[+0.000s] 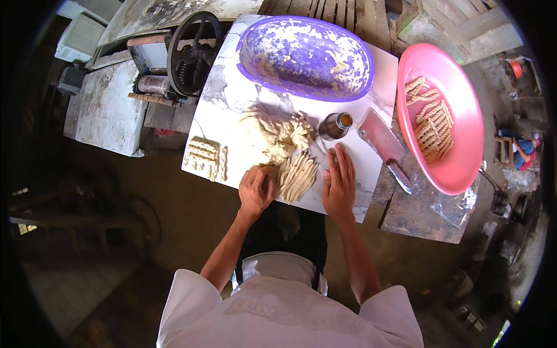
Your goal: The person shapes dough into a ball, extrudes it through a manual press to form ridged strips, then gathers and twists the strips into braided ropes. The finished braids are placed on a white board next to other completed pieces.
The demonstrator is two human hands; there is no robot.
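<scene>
Here, nearest the body, the left hand [255,190] rests on the white marbled board [223,101] with its fingers [262,177] curled down onto a small bit of dough at the near end of the dough strips [297,176]; whether they pinch it or merely press it cannot be told. The right hand [339,184] lies flat and open on the board, fingers [342,159] spread and holding nothing, just to the right of the same strips. The strips form a loose fan of pale lengths between the two hands, touching the left fingers.

Just beyond the left fingers sits the big dough lump [271,134], rough and torn at its right side. To the left of those fingers, set apart from them, lies a small group of twisted dough pieces [204,156] near the board's left edge. Just beyond the right fingers stands a small brown bottle [335,126], open at the top. To the right of it a cleaver [386,148] lies slantwise at the board's edge, its handle pointing toward the near side.

Farther out, the purple tub [304,55], smeared with dough, sits at the far end of the board. Well to the right of the right hand, the pink basin [458,145] holds more twisted pieces. Beyond the left hand, past the board's corner, stands a black hand-wheel machine [191,55] on the table [423,211].
</scene>
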